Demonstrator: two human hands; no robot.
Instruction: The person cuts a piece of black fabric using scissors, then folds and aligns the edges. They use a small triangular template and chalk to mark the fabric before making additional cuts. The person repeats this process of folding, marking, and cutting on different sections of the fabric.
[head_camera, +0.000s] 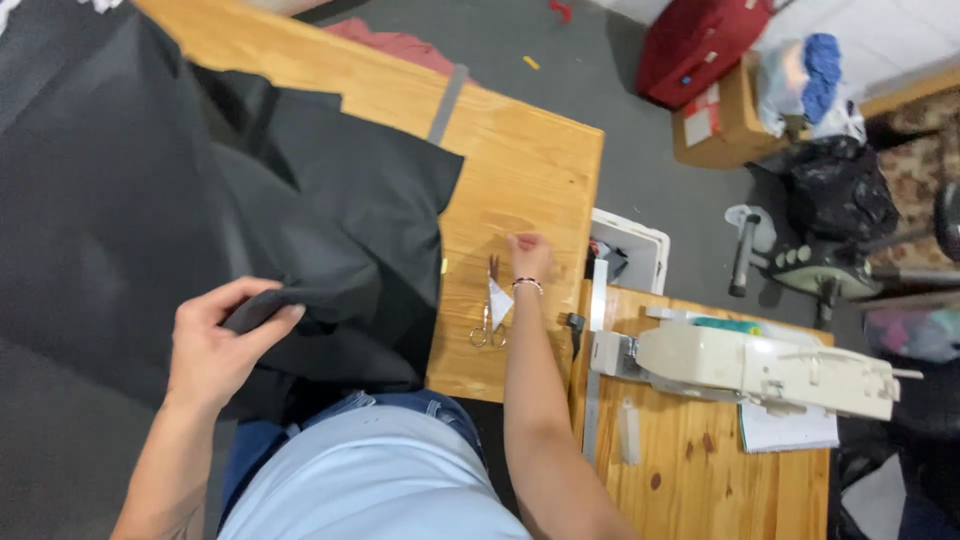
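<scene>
A large sheet of black fabric (150, 180) covers most of the wooden table (520, 160). My left hand (215, 345) is shut on a folded edge of that fabric near me. My right hand (528, 255) reaches out over bare wood, fingers curled and resting on the table just right of a pair of small scissors (488, 315). A small white triangular scrap (499, 298) lies against the scissors. A beaded bracelet sits on my right wrist. Whether the right hand holds anything is hidden by its curled fingers.
A cream sewing machine (750, 365) lies on a second wooden table (700, 470) at the right, with a metal ruler (595, 360) along its edge. On the grey floor are a white bin (630, 245), a cardboard box (720, 120), a red bag (695, 40) and a chair base (800, 260).
</scene>
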